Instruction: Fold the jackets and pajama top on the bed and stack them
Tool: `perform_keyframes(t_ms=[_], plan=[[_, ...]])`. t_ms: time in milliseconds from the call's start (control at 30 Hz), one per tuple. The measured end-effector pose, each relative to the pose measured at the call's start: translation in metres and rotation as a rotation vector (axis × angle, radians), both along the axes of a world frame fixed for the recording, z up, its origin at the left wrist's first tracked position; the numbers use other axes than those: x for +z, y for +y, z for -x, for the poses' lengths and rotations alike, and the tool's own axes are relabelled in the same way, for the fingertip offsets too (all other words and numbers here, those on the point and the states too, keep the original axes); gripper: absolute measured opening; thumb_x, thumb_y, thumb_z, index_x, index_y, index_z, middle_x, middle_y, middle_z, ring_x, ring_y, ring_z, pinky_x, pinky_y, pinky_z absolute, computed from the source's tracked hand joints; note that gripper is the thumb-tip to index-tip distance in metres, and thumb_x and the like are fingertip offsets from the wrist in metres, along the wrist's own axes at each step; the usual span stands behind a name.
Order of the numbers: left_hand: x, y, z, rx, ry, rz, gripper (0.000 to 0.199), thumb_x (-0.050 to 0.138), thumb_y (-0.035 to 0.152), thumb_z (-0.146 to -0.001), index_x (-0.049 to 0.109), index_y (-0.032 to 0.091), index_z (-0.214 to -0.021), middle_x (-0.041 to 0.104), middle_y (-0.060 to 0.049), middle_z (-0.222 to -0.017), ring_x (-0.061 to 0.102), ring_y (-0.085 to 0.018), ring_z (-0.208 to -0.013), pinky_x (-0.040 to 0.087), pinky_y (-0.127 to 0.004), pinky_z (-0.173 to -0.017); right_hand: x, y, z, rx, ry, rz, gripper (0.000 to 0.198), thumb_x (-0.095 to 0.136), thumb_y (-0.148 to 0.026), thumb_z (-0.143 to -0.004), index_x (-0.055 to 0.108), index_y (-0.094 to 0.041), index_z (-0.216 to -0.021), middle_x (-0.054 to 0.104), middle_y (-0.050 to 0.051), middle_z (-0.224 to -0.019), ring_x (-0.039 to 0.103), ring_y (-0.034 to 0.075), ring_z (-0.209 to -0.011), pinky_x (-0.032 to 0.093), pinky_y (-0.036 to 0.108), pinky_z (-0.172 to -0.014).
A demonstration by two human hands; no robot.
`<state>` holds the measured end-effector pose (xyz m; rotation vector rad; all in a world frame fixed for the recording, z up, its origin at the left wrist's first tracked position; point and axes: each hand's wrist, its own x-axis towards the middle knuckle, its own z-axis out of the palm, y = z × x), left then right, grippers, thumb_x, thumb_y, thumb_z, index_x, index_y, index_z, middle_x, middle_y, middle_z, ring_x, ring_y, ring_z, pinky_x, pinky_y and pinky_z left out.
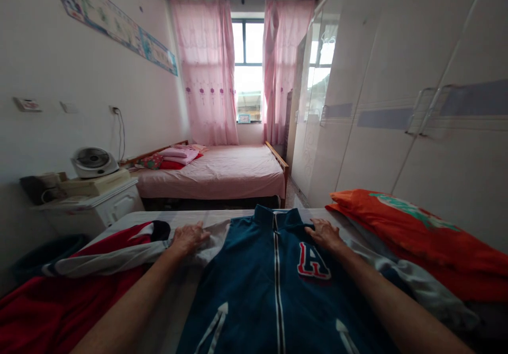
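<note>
A dark teal zip-up jacket (pixel 250 269) with pale sleeves lies front up before me, its collar pointing away. It has a red, white and navy letter A patch (pixel 314 261) on the chest and white-trimmed pockets. My left hand (pixel 189 238) rests on the pale sleeve (pixel 214 242) beside the left shoulder, fingers stretched out. That sleeve runs left over a red garment (pixel 35 311). At the right shoulder, my right hand (pixel 324 233) lies with its fingers spread on the fabric. The other pale sleeve (pixel 424 282) stretches right, partly hidden behind my forearm.
An orange pillow (pixel 397 227) lies at the right, by the white wardrobe (pixel 397 79). At the left, a fan (pixel 94 161) stands on a white cabinet (pixel 119 206). Beyond is a bed with a pink sheet (pixel 226 171), below a curtained window.
</note>
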<state>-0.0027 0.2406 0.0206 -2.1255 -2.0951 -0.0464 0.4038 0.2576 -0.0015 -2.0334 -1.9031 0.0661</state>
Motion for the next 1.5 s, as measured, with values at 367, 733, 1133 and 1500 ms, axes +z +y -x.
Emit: perform_keyframes(t_ms=[367,733,1133,1500], plan=[[0.041,-0.018,0.035,0.068,0.045,-0.207,0.040,0.024,0.032,-0.092,0.060,0.016,-0.099,0.066,-0.013,-0.097,0.063,-0.030,-0.085,0.045,-0.037,-0.068,0.039,0.025,0.032,0.139,0.085,-0.143,0.032,0.040,-0.039,-0.088,0.065,-0.023,-0.099,0.067,0.005,-0.103,0.057,0.020,-0.099,0.039,0.030,-0.084],[-0.010,-0.139,0.004,-0.133,-0.307,-0.160,0.035,0.039,0.036,-0.086,0.057,0.022,-0.114,0.058,-0.008,-0.118,0.060,-0.023,-0.098,0.048,-0.032,-0.080,0.021,-0.109,0.000,0.250,0.161,-0.214,0.031,0.039,-0.031,-0.087,0.057,-0.021,-0.109,0.056,0.008,-0.119,0.051,0.020,-0.113,0.037,0.035,-0.098],[-0.023,-0.257,-0.003,0.301,-1.595,0.613,0.049,0.074,0.058,-0.055,0.063,0.016,-0.078,0.064,0.002,-0.062,0.063,-0.016,-0.059,0.048,-0.022,-0.053,-0.003,-0.287,-0.058,-0.160,0.525,0.395,0.074,0.044,-0.069,-0.065,0.057,-0.017,-0.116,0.071,0.009,-0.088,0.067,0.026,-0.079,0.053,0.032,-0.068],[0.005,-0.297,-0.005,0.113,-1.499,0.488,0.050,0.069,0.061,-0.059,0.068,0.020,-0.087,0.072,-0.005,-0.081,0.067,-0.026,-0.073,0.054,-0.038,-0.072,-0.008,-0.298,-0.040,0.151,1.081,0.345,0.074,0.058,-0.053,-0.069,0.039,-0.018,-0.132,0.059,0.015,-0.122,0.058,0.030,-0.108,0.049,0.039,-0.087]])
